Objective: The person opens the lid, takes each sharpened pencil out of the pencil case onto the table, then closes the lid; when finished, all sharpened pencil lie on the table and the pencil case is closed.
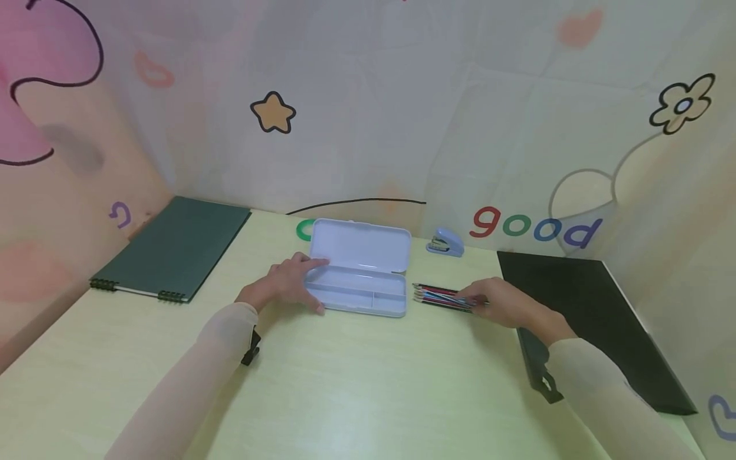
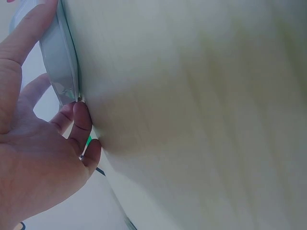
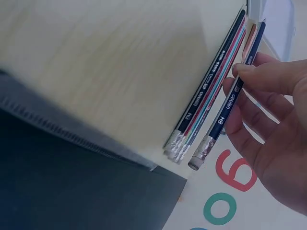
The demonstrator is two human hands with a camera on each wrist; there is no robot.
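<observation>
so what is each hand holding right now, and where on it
Right hand pinches a dark blue pencil mid-shaft. Left hand steadies the open pencil case at its left end.

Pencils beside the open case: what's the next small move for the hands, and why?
Probably lift the dark blue pencil that the right hand pinches and carry it to the pencil case. The case lies open, the left hand rests on its left end, and the other pencils lie on the table beside it.
</observation>
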